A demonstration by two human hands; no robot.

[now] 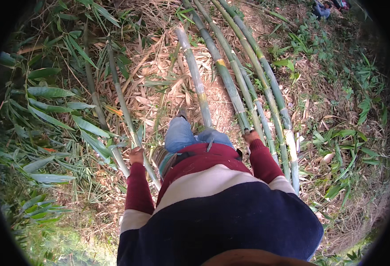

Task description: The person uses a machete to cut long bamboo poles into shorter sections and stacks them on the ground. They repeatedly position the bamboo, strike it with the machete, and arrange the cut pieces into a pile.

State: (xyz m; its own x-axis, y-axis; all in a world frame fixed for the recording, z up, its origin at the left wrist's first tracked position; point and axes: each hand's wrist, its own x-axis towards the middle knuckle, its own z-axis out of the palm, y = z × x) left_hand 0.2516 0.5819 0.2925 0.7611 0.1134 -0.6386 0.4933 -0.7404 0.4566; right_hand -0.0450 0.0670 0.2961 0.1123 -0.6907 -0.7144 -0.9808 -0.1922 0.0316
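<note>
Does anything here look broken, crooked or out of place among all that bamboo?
Nothing stands out. The left hand grips a thin bamboo stem, and the right hand holds the end of a bundle of long green bamboo poles lying roughly side by side on dry leaf litter. No visible splits or breaks.

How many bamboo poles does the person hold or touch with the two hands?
2 at least. The left hand grips one thin bamboo pole on the left. The right hand holds one pole of the bamboo bundle on the right; further poles under it may be hidden.
</note>
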